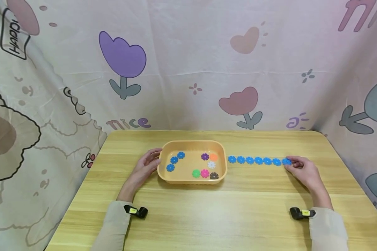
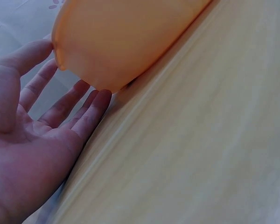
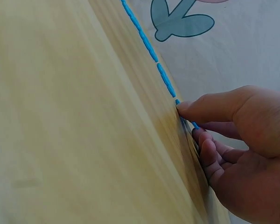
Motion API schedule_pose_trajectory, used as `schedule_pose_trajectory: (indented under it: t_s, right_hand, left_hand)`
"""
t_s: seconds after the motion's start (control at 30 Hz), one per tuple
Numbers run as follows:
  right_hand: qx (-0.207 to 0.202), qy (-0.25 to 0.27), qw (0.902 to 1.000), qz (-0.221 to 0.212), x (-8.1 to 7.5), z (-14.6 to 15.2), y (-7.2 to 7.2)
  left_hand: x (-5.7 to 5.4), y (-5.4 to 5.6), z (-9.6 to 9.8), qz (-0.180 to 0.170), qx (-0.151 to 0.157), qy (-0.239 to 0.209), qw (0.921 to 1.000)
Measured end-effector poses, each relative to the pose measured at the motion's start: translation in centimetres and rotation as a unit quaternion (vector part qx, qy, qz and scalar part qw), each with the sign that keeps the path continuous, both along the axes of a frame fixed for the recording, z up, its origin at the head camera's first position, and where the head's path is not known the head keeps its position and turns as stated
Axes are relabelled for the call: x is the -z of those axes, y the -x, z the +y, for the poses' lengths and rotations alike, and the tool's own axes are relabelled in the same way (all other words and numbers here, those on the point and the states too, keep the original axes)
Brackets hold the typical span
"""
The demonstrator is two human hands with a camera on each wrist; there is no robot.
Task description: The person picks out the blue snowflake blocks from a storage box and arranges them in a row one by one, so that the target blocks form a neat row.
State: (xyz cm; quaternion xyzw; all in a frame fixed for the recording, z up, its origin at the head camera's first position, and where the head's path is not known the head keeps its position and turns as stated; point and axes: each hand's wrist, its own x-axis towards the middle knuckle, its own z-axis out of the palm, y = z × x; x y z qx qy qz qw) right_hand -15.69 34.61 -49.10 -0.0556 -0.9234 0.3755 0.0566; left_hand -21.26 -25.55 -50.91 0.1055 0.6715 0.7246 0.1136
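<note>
A row of several blue flower-shaped discs (image 1: 259,160) lies on the table to the right of a shallow orange plastic tray (image 1: 191,181). At the row's right end my right hand (image 1: 305,171) pinches the last blue disc (image 1: 287,161) between thumb and fingers, low at the tabletop. The right wrist view shows the thumb over this disc (image 3: 177,101), which is partly hidden. My left hand (image 1: 143,169) rests against the tray's left end, its fingers lightly bent and touching the outer wall (image 2: 100,60) while the thumb meets the rim.
Inside the tray are 3 blue discs (image 1: 174,160) on the left, and purple (image 1: 205,157), orange (image 1: 213,157), white (image 1: 211,165), green (image 1: 196,173), pink (image 1: 205,173) and dark brown (image 1: 214,175) discs on the right. A printed cloth (image 1: 176,69) hangs behind the wooden table (image 1: 207,216).
</note>
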Motion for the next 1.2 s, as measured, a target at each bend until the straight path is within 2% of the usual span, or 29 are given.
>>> schedule_pose_trajectory:
  t_s: [0.33,0.5,0.7,1.03,1.2]
  right_hand:
    - [-0.002,0.008,0.9999,0.011,0.2,0.2,0.1]
    - [0.012,0.047,0.9985,0.025,0.1,0.4,-0.1]
    - [0.008,0.093,0.9945,0.049,-1.4,-0.2,-0.3]
    - [-0.033,0.118,0.9878,0.096,-3.6,-2.6,0.0]
    - [-0.05,0.108,0.9873,0.106,-4.4,-4.3,0.0]
  left_hand:
    - [-0.1,0.0,0.0,0.001,0.002,-0.004,1.0]
    - [0.0,0.0,0.0,0.0,0.004,-0.006,1.0]
    - [0.1,-0.1,-0.1,-0.001,0.001,0.001,1.0]
    - [0.1,-0.2,-0.2,-0.001,-0.003,0.0,1.0]
    - [0.0,-0.1,-0.1,-0.001,-0.004,0.006,1.0]
